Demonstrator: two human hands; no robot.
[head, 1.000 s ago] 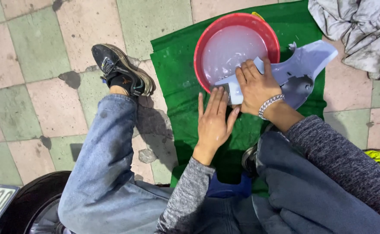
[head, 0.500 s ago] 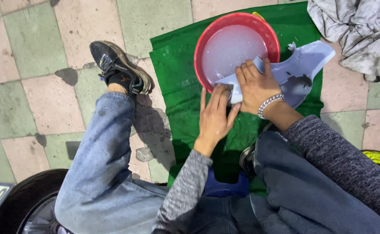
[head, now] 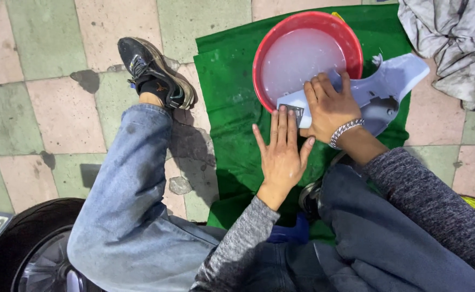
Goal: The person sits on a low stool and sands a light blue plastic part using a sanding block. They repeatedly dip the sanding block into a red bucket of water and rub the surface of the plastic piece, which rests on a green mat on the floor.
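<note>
We've got a pale lilac plastic panel [head: 381, 89] lying flat, one end overlapping the red basin's [head: 259, 81] rim.

At twelve o'clock from our hands, the red basin [head: 308, 54] of cloudy water blocks the way, and the grey rag [head: 454, 48] crowds two o'clock. Open green cloth [head: 226, 103] lies at ten o'clock, bounded at nine by our outstretched leg [head: 134, 178].

hands: 2 (left hand [head: 282, 153], right hand [head: 330, 105]) | red basin [head: 264, 54]: 1 | pale plastic panel [head: 397, 81]: 1 | green cloth [head: 226, 97]: 1 | black shoe [head: 156, 73]: 1 | grey rag [head: 454, 43]: 1 | tyre [head: 26, 238]: 1
</note>
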